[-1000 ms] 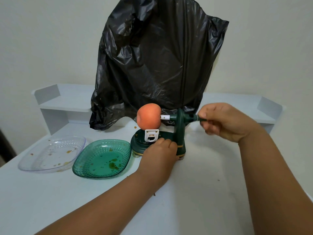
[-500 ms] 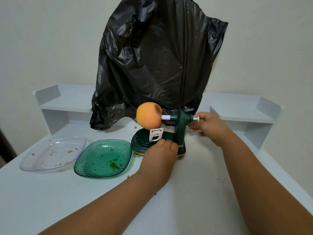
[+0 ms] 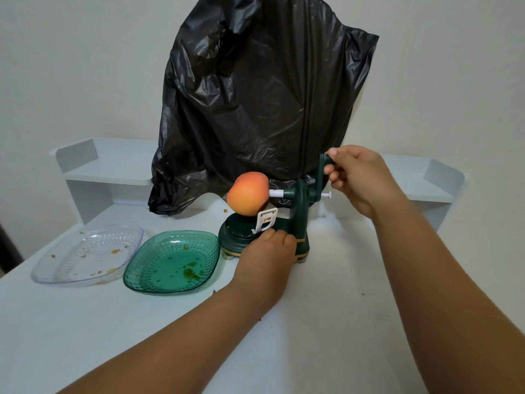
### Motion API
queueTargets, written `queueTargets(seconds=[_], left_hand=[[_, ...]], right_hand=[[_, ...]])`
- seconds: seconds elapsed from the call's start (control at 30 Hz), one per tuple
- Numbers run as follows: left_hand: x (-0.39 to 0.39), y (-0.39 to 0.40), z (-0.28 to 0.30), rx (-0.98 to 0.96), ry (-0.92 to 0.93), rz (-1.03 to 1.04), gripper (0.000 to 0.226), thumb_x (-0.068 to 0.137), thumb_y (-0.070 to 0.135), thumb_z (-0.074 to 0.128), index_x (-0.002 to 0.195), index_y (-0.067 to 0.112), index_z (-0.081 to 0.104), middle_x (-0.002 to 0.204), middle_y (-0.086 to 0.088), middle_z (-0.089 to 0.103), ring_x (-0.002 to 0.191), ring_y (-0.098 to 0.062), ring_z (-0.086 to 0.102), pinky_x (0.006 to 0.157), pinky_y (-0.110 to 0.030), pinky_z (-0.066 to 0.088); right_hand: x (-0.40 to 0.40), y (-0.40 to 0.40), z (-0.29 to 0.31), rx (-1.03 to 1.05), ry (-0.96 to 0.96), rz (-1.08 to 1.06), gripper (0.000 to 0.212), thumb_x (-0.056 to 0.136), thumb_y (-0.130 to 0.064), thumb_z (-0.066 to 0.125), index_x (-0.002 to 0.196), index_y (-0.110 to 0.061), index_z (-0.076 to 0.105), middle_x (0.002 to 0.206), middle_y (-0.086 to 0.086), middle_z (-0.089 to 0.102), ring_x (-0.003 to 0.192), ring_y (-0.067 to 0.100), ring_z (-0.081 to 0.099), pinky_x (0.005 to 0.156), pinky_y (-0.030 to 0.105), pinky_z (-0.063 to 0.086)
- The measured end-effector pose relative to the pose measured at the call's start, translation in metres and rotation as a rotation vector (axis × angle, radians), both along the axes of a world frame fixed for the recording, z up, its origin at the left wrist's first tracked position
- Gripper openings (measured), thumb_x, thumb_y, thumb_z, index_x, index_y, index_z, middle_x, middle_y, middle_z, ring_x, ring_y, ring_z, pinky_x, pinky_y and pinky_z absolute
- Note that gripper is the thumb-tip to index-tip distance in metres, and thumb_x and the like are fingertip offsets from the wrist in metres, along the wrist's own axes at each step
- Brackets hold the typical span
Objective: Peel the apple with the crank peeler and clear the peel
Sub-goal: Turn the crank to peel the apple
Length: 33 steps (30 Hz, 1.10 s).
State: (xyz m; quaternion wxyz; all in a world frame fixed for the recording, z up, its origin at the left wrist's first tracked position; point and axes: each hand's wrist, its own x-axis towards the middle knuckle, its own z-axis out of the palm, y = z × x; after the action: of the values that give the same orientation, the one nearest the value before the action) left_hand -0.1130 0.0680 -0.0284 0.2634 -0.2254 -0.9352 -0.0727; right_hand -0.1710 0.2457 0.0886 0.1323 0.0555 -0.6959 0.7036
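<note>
On the white table point(image 3: 326, 322), head view: the dark green plastic crank peeler point(image 3: 298, 223) carries the orange-red apple point(image 3: 248, 197) on its white spindle, white blade arm touching the fruit's underside; left hand point(image 3: 264, 257) grips the base; right hand point(image 3: 355, 177) grips the raised crank handle point(image 3: 326, 160).

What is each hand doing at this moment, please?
Left hand: grips the peeler base.
Right hand: fingers curled round the crank handle.
</note>
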Motion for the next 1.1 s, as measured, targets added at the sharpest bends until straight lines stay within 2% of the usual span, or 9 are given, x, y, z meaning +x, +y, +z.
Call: queueTargets(seconds=[0.13,0.2,0.4,0.5,0.57,0.7,0.8,0.9,1.1], left_hand=[[0.005,-0.002,0.005,-0.023,-0.025,-0.008,0.025,0.07,0.017,0.081,0.089,0.015,0.065,0.083,-0.001,0.066,0.078,-0.019,0.06,0.055,-0.027,0.044],[0.004,-0.002,0.004,-0.01,-0.012,-0.011,0.028,0.064,0.016,0.085,0.084,0.015,0.065,0.078,-0.001,0.066,0.073,-0.019,0.06,0.052,-0.026,0.044],[-0.001,0.001,0.002,-0.002,-0.017,-0.009,0.016,0.079,0.018,0.073,0.091,0.014,0.063,0.088,-0.002,0.065,0.084,-0.021,0.059,0.058,-0.028,0.043],[0.001,0.0,0.003,0.002,-0.014,-0.014,0.02,0.073,0.018,0.078,0.086,0.014,0.063,0.083,-0.002,0.065,0.079,-0.021,0.06,0.055,-0.028,0.043],[-0.001,-0.001,0.0,0.031,-0.011,-0.027,0.016,0.082,0.021,0.07,0.094,0.015,0.062,0.091,-0.001,0.064,0.087,-0.021,0.057,0.06,-0.028,0.04],[-0.004,-0.002,-0.004,0.045,0.008,-0.026,0.018,0.091,0.024,0.06,0.107,0.017,0.058,0.104,0.0,0.062,0.098,-0.018,0.053,0.069,-0.027,0.043],[-0.005,-0.002,-0.004,0.045,-0.005,-0.029,0.019,0.093,0.024,0.057,0.11,0.016,0.057,0.106,-0.001,0.061,0.099,-0.019,0.051,0.07,-0.028,0.042],[-0.004,-0.002,-0.003,0.037,-0.006,-0.03,0.019,0.092,0.022,0.059,0.109,0.016,0.057,0.106,-0.001,0.061,0.098,-0.019,0.052,0.068,-0.027,0.04],[-0.001,-0.002,-0.002,0.017,-0.012,-0.015,0.019,0.087,0.02,0.065,0.105,0.015,0.06,0.1,-0.001,0.063,0.092,-0.02,0.055,0.066,-0.027,0.042]], right_hand=[[-0.024,-0.005,-0.028,0.104,-0.108,-0.092,0.015,0.098,-0.012,0.052,0.094,-0.012,0.067,0.081,0.007,0.064,0.067,0.015,0.057,0.058,0.028,0.046],[-0.026,0.001,-0.043,0.209,-0.217,-0.076,0.016,0.098,-0.01,0.051,0.094,-0.013,0.066,0.091,0.01,0.069,0.07,0.015,0.062,0.054,0.025,0.045],[0.004,0.033,-0.045,0.497,-0.48,0.372,0.007,0.089,-0.001,0.066,0.087,-0.008,0.066,0.085,0.015,0.074,0.068,0.016,0.068,0.054,0.023,0.048],[0.022,0.038,-0.024,0.419,-0.437,0.567,0.008,0.085,-0.003,0.068,0.08,-0.008,0.068,0.08,0.018,0.071,0.059,0.015,0.063,0.05,0.021,0.049],[0.027,0.037,-0.01,0.255,-0.31,0.59,0.004,0.082,-0.01,0.068,0.078,-0.011,0.069,0.075,0.015,0.069,0.056,0.013,0.06,0.05,0.019,0.05],[0.015,0.022,0.0,-0.125,-0.051,0.355,0.01,0.092,-0.009,0.059,0.088,-0.008,0.068,0.07,0.012,0.065,0.059,0.014,0.055,0.051,0.018,0.044],[-0.001,0.008,-0.009,-0.257,0.004,0.185,0.014,0.097,-0.006,0.055,0.096,-0.008,0.068,0.075,0.009,0.065,0.064,0.013,0.056,0.053,0.019,0.044],[-0.014,0.001,-0.018,-0.157,0.017,0.051,0.016,0.097,-0.009,0.055,0.096,-0.015,0.07,0.078,0.001,0.069,0.067,0.01,0.062,0.057,0.021,0.047],[-0.019,0.007,-0.049,0.335,-0.087,-0.121,0.025,0.096,-0.01,0.051,0.093,-0.027,0.069,0.092,-0.003,0.071,0.078,0.013,0.067,0.059,0.025,0.048]])
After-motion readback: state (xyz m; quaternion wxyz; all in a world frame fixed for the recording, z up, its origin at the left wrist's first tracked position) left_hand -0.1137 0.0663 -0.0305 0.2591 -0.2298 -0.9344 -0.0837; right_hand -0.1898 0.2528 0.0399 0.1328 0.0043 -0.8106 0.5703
